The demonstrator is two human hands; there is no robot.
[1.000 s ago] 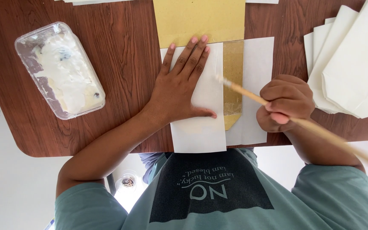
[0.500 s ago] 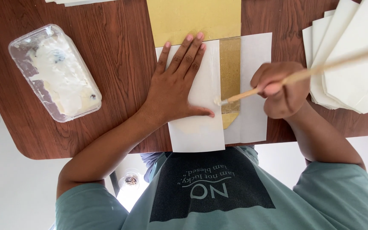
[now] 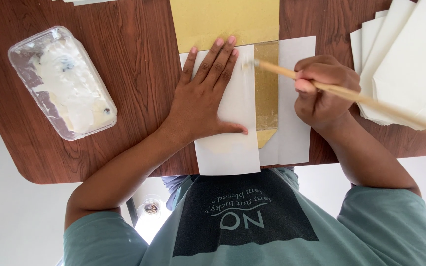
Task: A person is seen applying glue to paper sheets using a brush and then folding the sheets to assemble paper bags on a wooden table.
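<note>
Brush: the thin wooden brush (image 3: 351,93) sits in your right hand (image 3: 321,91), fingers curled tight around the stick, above the right half of the white sheet (image 3: 294,98).
Brush tip: it touches the top of the tan strip (image 3: 266,88) showing between the white papers, just beside the fingertips of your left hand (image 3: 205,101).
Left hand: spread flat, palm down, fingers together, pressing the folded white paper (image 3: 228,148) onto the wooden surface (image 3: 139,74).
Change: half a second ago the tip lay low on the strip near your left thumb; now it is at the strip's upper end, and your right hand has shifted up with it.
Long axis: the stick slants from upper left to lower right, tip pointing left, handle running out over the stack of cream papers (image 3: 410,64).
Nearby: a clear tray of white paste (image 3: 62,81) lies well apart to the left; a gold sheet (image 3: 225,22) lies just above.
</note>
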